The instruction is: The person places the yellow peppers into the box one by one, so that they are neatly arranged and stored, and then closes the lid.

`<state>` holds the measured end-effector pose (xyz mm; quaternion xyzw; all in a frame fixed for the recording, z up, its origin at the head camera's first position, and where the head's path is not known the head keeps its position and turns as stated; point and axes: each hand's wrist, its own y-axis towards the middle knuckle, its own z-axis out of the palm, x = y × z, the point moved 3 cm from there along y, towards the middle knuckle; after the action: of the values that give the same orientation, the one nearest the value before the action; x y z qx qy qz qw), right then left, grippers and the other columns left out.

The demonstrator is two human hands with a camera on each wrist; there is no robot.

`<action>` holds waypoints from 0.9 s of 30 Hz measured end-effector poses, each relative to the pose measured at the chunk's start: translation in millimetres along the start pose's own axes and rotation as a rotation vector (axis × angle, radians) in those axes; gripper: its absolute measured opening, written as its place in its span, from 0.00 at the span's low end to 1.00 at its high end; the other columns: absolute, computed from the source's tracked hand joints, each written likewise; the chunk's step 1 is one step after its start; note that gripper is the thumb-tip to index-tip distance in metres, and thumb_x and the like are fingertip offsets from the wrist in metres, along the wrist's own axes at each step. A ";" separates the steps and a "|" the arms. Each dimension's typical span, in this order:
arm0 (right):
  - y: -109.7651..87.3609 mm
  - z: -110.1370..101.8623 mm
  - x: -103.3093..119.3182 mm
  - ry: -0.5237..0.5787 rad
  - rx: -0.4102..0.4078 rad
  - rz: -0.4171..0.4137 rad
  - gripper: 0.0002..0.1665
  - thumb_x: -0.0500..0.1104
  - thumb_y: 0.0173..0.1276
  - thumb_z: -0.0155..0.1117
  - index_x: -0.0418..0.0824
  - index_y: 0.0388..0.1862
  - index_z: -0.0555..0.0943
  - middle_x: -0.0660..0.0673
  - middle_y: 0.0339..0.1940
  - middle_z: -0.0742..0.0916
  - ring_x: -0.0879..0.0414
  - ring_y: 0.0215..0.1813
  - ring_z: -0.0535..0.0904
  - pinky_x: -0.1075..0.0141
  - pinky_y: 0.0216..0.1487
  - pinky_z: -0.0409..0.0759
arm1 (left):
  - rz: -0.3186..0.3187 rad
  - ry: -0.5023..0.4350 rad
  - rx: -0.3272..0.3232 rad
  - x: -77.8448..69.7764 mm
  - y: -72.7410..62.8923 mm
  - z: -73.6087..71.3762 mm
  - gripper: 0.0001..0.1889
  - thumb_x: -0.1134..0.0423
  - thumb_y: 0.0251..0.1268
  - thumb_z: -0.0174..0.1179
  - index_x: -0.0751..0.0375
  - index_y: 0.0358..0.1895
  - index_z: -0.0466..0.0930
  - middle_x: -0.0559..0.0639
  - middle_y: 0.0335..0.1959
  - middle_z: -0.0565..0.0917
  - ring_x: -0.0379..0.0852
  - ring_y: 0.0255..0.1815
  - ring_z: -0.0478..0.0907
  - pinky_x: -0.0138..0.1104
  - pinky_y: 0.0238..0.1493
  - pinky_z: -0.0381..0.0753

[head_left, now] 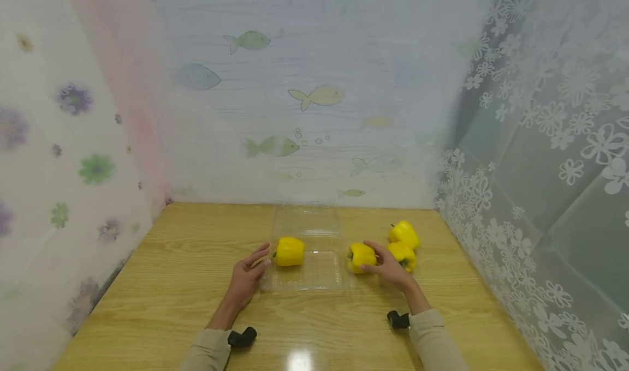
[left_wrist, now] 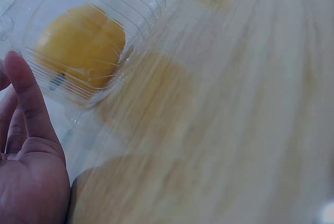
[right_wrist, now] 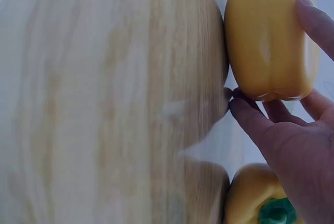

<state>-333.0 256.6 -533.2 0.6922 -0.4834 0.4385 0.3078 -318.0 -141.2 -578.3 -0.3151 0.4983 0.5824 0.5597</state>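
Held pepper (head_left: pixel 361 257): yellow, just right of the clear container (head_left: pixel 325 270), low over the bench (head_left: pixel 147 278) or resting on it.
Its stem: the head view shows it, pointing left; the right wrist view shows the stemless end and side instead.
Packed pepper (head_left: pixel 290 251): in the left part of the container's near half; the left wrist view adds the ribbed wall in front of it.
Lid (head_left: pixel 306 219): folded back on the far side, plain only in the head view.
Loose pair: far pepper (head_left: pixel 405 234) and near pepper (head_left: pixel 399 249), right of the held one; the right wrist view shows a green stem on one.
Right hand (head_left: pixel 390 267): grip curled round the held pepper, thumb on its near side, fingers farther round; forearm slants in from the near right.
Left hand (head_left: pixel 247 275): grip relaxed and holding nothing, fingers extended by the container's left wall; contact cannot be told. Only the left wrist view shows its palm.
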 end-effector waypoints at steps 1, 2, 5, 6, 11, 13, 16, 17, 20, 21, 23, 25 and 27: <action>-0.6 -0.1 -0.5 -0.003 -0.001 0.002 0.46 0.41 0.73 0.67 0.33 0.82 0.54 0.30 0.81 0.61 0.30 0.76 0.62 0.40 0.72 0.66 | 0.001 0.001 -0.002 0.1 0.0 0.1 0.27 0.71 0.73 0.59 0.84 0.68 0.65 0.56 0.76 0.69 0.32 0.37 0.77 0.25 0.31 0.79; -1.2 -0.1 -1.1 0.004 -0.004 0.008 0.46 0.42 0.73 0.67 0.34 0.82 0.55 0.30 0.81 0.61 0.31 0.76 0.62 0.40 0.72 0.66 | 0.001 0.004 -0.003 0.1 0.0 0.4 0.27 0.71 0.73 0.59 0.84 0.68 0.65 0.56 0.76 0.69 0.32 0.37 0.77 0.25 0.31 0.79; -2.8 -0.4 -2.4 0.009 -0.012 0.015 0.45 0.42 0.74 0.67 0.35 0.82 0.55 0.31 0.80 0.62 0.31 0.75 0.63 0.41 0.71 0.68 | 0.001 0.008 -0.008 0.0 -0.2 0.9 0.26 0.71 0.74 0.59 0.84 0.68 0.66 0.54 0.75 0.71 0.32 0.35 0.76 0.24 0.31 0.78; -3.2 -0.3 -2.7 0.000 -0.015 0.014 0.45 0.42 0.74 0.66 0.35 0.82 0.56 0.30 0.80 0.62 0.31 0.75 0.64 0.42 0.71 0.68 | 0.000 0.009 -0.009 0.0 -0.2 1.1 0.26 0.71 0.74 0.59 0.84 0.68 0.66 0.53 0.75 0.71 0.32 0.34 0.76 0.24 0.30 0.78; -4.3 0.1 -4.0 -0.019 -0.024 0.013 0.44 0.43 0.74 0.66 0.36 0.81 0.56 0.30 0.80 0.62 0.30 0.74 0.65 0.43 0.69 0.71 | 0.003 0.008 -0.021 -0.3 -0.5 1.9 0.25 0.72 0.73 0.59 0.83 0.68 0.68 0.52 0.74 0.72 0.33 0.32 0.74 0.24 0.29 0.77; -4.4 0.0 -4.5 -0.018 -0.027 0.017 0.44 0.43 0.74 0.66 0.36 0.81 0.57 0.30 0.80 0.62 0.31 0.74 0.65 0.43 0.69 0.71 | 0.007 0.001 -0.022 -0.5 -0.8 2.3 0.25 0.72 0.73 0.59 0.83 0.68 0.67 0.52 0.74 0.72 0.33 0.31 0.74 0.25 0.28 0.76; -5.0 -0.2 -4.6 -0.020 -0.032 0.025 0.45 0.43 0.74 0.67 0.37 0.82 0.57 0.31 0.80 0.62 0.31 0.74 0.66 0.43 0.69 0.71 | 0.012 0.000 -0.022 -0.7 -1.1 2.2 0.26 0.72 0.73 0.59 0.84 0.68 0.67 0.53 0.74 0.72 0.33 0.30 0.73 0.25 0.28 0.76; -5.2 -0.1 -4.3 -0.019 -0.033 0.027 0.45 0.43 0.73 0.67 0.37 0.81 0.57 0.31 0.80 0.63 0.31 0.74 0.66 0.43 0.69 0.71 | 0.013 0.001 -0.020 -0.8 -1.2 2.1 0.26 0.72 0.73 0.59 0.84 0.68 0.67 0.53 0.74 0.72 0.33 0.29 0.73 0.25 0.28 0.76; -5.8 0.3 -3.3 -0.022 -0.031 0.024 0.44 0.43 0.73 0.68 0.37 0.81 0.58 0.31 0.79 0.64 0.31 0.73 0.67 0.44 0.67 0.73 | 0.004 0.006 -0.015 -1.0 -1.4 1.9 0.26 0.71 0.74 0.59 0.83 0.68 0.67 0.52 0.74 0.72 0.33 0.30 0.73 0.24 0.28 0.76; -5.7 0.2 -3.1 -0.025 -0.032 0.023 0.44 0.43 0.72 0.68 0.37 0.81 0.59 0.31 0.79 0.64 0.31 0.72 0.68 0.44 0.67 0.73 | 0.001 0.006 -0.015 -1.1 -1.4 1.9 0.26 0.71 0.74 0.59 0.83 0.68 0.67 0.52 0.74 0.72 0.33 0.30 0.73 0.24 0.28 0.76; -5.3 -0.2 -3.0 -0.037 -0.038 0.019 0.44 0.44 0.72 0.69 0.37 0.80 0.60 0.31 0.78 0.66 0.31 0.71 0.69 0.44 0.66 0.74 | -0.005 0.008 -0.011 -1.5 -1.5 1.9 0.26 0.71 0.74 0.59 0.83 0.69 0.67 0.52 0.74 0.71 0.33 0.30 0.73 0.24 0.28 0.76; -4.7 -0.9 -2.9 -0.057 -0.042 0.007 0.44 0.44 0.72 0.69 0.37 0.80 0.61 0.31 0.78 0.67 0.31 0.71 0.70 0.44 0.65 0.75 | -0.005 0.010 -0.007 -2.1 -1.5 2.2 0.26 0.71 0.74 0.59 0.83 0.69 0.66 0.53 0.75 0.70 0.33 0.31 0.73 0.24 0.28 0.76; -4.1 -2.0 -2.6 -0.069 -0.051 0.001 0.43 0.44 0.71 0.70 0.37 0.80 0.62 0.32 0.77 0.68 0.31 0.70 0.70 0.44 0.65 0.75 | -0.001 0.007 -0.001 -2.6 -1.3 2.5 0.26 0.71 0.74 0.58 0.83 0.69 0.66 0.56 0.76 0.68 0.33 0.30 0.73 0.24 0.28 0.76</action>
<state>-330.2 260.7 -534.7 0.6988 -0.5051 0.4018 0.3084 -315.8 -139.9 -575.4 -0.3177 0.4999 0.5811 0.5582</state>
